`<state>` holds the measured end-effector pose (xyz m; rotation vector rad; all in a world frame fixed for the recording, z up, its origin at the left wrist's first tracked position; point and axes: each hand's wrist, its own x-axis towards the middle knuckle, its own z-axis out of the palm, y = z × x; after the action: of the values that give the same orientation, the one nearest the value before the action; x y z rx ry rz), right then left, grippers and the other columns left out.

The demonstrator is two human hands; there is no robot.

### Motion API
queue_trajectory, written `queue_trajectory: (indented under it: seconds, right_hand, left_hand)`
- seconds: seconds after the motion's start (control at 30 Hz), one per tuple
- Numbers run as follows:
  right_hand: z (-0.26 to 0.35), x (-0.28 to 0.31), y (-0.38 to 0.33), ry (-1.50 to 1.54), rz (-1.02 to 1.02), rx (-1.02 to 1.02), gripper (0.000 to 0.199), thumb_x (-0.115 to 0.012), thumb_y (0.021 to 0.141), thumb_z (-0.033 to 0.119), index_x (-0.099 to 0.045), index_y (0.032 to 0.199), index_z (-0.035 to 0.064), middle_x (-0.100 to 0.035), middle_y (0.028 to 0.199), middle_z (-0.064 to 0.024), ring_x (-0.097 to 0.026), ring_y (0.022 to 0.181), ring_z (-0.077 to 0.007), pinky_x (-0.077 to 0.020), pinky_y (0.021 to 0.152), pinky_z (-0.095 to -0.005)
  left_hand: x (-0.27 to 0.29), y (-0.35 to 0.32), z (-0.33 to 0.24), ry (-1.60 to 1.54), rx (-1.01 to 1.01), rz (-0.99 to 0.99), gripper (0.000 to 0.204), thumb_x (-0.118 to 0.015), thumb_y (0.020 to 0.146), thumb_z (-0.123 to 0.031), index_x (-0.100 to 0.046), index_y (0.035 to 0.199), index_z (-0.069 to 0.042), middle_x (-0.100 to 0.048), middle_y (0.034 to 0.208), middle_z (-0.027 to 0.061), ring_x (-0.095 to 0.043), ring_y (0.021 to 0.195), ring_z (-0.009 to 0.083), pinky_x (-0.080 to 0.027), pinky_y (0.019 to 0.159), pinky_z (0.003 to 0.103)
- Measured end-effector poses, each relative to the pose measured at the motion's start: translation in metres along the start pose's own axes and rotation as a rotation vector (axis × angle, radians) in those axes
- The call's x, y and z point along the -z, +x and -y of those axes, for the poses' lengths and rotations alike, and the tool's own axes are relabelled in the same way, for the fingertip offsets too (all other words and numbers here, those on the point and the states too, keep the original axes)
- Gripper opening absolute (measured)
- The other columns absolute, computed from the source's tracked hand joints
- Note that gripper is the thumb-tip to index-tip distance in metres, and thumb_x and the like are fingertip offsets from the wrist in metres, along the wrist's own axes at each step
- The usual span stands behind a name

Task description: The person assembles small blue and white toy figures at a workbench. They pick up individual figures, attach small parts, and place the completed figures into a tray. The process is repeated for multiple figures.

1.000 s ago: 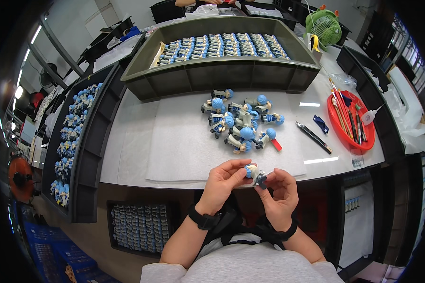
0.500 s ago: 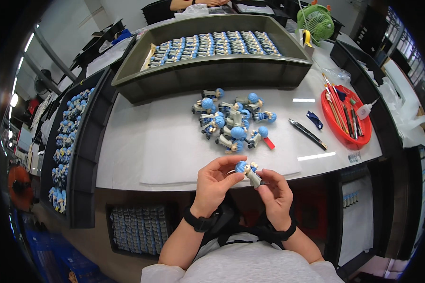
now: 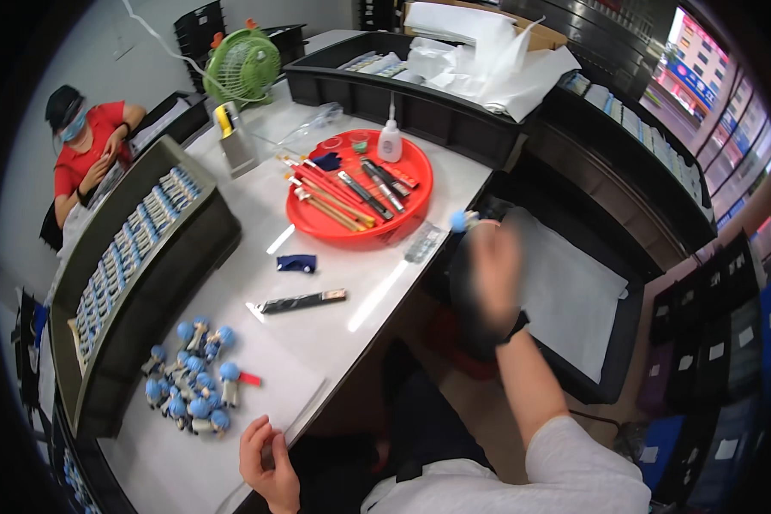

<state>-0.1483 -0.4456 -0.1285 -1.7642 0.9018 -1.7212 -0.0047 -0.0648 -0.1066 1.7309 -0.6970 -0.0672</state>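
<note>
My right hand (image 3: pixel 495 265), smeared by motion, reaches out to the right over a black tray lined with a white sheet (image 3: pixel 565 287). At its fingertips shows the blue head of a small figurine (image 3: pixel 463 221); the rest of that figurine is blurred or covered. My left hand (image 3: pixel 270 463) rests by the table's front edge, its fingers loosely curled and apart, with nothing visible in them. Just beyond it on the table lies a pile of blue-haired figurines (image 3: pixel 188 385). A small red strip (image 3: pixel 249 379) touches the pile's right side.
A red basin (image 3: pixel 304 224) holds brushes, pens and a white squeeze bottle (image 3: pixel 390 141). Near it lie a black pen-like tool (image 3: pixel 304 301) and a dark blue piece (image 3: pixel 296 263). A deep grey-green tray (image 3: pixel 146 317) holds rows of figurines. Beyond it sits a co-worker in red (image 3: pixel 103 141).
The view has swung to the right. My hands have parted: the right carried the figurine over to the lined tray, while the left let go and stays at the table edge.
</note>
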Motion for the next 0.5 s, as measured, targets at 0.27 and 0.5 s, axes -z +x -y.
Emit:
queue_trajectory:
  seconds: [0.27,0.5]
  right_hand:
    - [-0.274,0.123,0.050,-0.556,-0.010,-0.629,0.023,-0.070,0.077,0.019,-0.065,0.089,0.0008,-0.064,0.074,-0.0129,-0.064,0.065,-0.0214,-0.0501,0.061,-0.0343]
    - [-0.316,0.131,0.027,-0.865,0.142,-0.718,0.025,-0.070,0.074,0.019,-0.067,0.091,0.0016,-0.066,0.086,-0.0178,-0.064,0.083,-0.0315,-0.0488,0.076,-0.0388]
  left_hand:
    - [-0.013,0.005,-0.006,0.405,-0.287,-0.050,0.012,-0.064,0.082,0.002,-0.062,0.094,0.005,-0.062,0.098,0.0132,-0.055,0.064,0.0125,-0.043,0.052,0.023]
    - [-0.017,0.002,-0.011,0.484,-0.203,-0.007,0.016,-0.061,0.080,0.005,-0.062,0.096,0.005,-0.060,0.098,0.0147,-0.058,0.074,0.0183,-0.048,0.060,0.025]
